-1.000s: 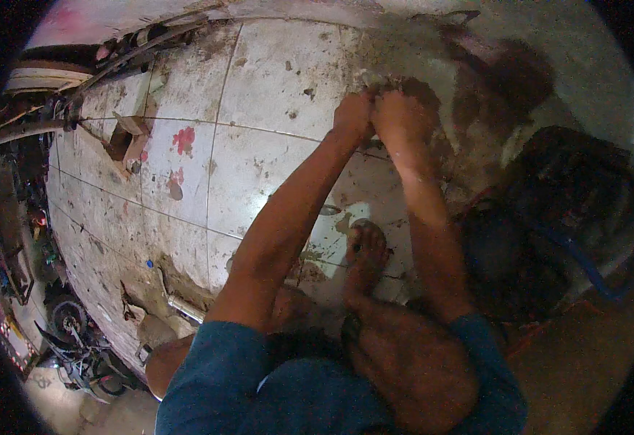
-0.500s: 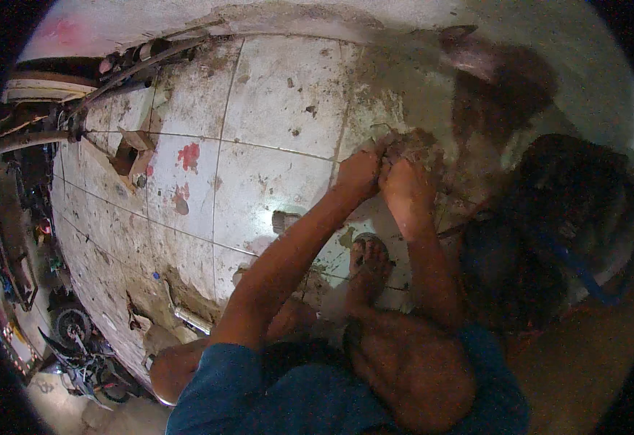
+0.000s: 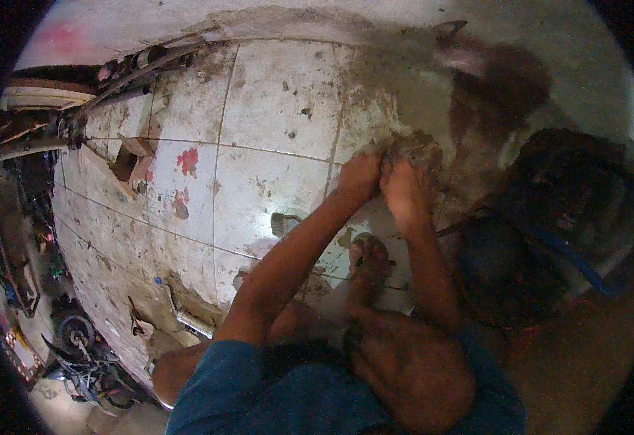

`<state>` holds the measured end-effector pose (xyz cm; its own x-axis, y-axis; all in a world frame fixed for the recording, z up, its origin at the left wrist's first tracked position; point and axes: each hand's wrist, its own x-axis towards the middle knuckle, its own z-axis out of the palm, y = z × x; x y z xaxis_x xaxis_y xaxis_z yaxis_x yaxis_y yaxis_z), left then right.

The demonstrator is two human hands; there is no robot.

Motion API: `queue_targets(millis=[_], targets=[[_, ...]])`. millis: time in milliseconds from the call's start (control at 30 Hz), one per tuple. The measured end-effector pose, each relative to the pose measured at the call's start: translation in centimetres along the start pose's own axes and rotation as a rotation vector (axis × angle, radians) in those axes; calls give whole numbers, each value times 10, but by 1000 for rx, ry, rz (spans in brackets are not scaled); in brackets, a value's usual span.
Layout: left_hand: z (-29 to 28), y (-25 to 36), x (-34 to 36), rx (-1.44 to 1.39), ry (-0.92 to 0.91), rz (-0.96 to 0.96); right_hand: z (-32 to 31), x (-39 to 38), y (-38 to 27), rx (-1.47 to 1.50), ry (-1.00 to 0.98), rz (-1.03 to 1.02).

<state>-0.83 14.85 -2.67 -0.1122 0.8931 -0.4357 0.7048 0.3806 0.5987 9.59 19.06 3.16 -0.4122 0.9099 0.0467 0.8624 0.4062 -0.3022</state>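
In front of me both hands are close together, low over the dirty tiled floor point(image 3: 273, 170). My left hand point(image 3: 360, 174) is closed, with its knuckles up. Right beside it, my right hand point(image 3: 404, 190) is curled too. A brownish, crumpled, muddy-looking thing point(image 3: 424, 147) shows just beyond my fingers; its kind is unclear. My fingertips are mostly hidden, so what exactly they grip cannot be seen. Below my hands is my sandalled foot point(image 3: 369, 262).
A small grey ridged piece point(image 3: 283, 224) lies left of my forearm. An open wooden frame point(image 3: 134, 159) and a curved pipe point(image 3: 183, 313) are further left. Dark bulky equipment with a blue hose point(image 3: 574, 264) stands at right. A motorbike point(image 3: 88, 370) is at lower left.
My hands stay together at the same spot, with the right one shifting only slightly. The whole view has tilted a little.
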Motion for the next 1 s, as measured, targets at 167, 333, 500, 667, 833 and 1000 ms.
queue_targets(millis=[167,333,500,667,833,1000], targets=[[-50,-41,97,-178,164,-106,-9,95,-42,16,-311,104],[-30,-24,39,-113,102,10,-3,53,-27,37,-334,109],[-2,-21,2,-187,58,-92,-6,5,-29,26,-372,175],[-68,-42,107,-130,175,-57,0,109,-49,13,-396,141],[-35,-42,62,-78,89,1,-21,67,-35,-33,-365,86],[14,-35,2,-205,129,26,12,-17,-16,-29,-59,-30]])
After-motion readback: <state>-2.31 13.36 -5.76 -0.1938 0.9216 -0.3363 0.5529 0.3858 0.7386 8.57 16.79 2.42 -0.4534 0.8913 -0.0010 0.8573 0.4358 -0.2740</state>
